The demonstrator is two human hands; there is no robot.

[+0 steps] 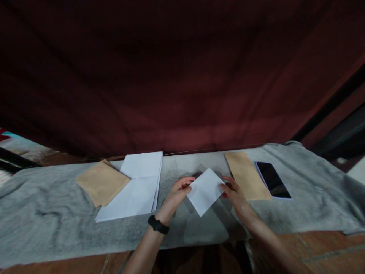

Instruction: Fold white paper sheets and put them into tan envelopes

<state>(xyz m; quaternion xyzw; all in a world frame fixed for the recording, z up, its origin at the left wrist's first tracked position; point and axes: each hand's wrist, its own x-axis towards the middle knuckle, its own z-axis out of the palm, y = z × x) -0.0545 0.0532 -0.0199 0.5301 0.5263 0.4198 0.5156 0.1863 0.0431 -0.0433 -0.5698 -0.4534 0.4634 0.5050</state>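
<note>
A small folded white paper (pixel 205 192) is held up between my two hands, turned so that one corner points toward me. My left hand (pixel 181 188) pinches its left corner, thumb on top and fingers behind. At the opposite corner my right hand (pixel 231 190) grips the paper the same way, its fingertips partly hidden underneath. Just left of my left hand lies a stack of white paper sheets (pixel 142 190) with a crease across the top sheet. To the right of my right hand rests a brown envelope (pixel 248 177).
A grey cloth (pixel 57 232) covers the bench. Several brown envelopes (pixel 102 182) overlap the white stack at the left. A phone (pixel 273 180) with a dark screen touches the right envelope. A dark red curtain (pixel 182 76) hangs behind, and tiled floor (pixel 336 251) shows in front.
</note>
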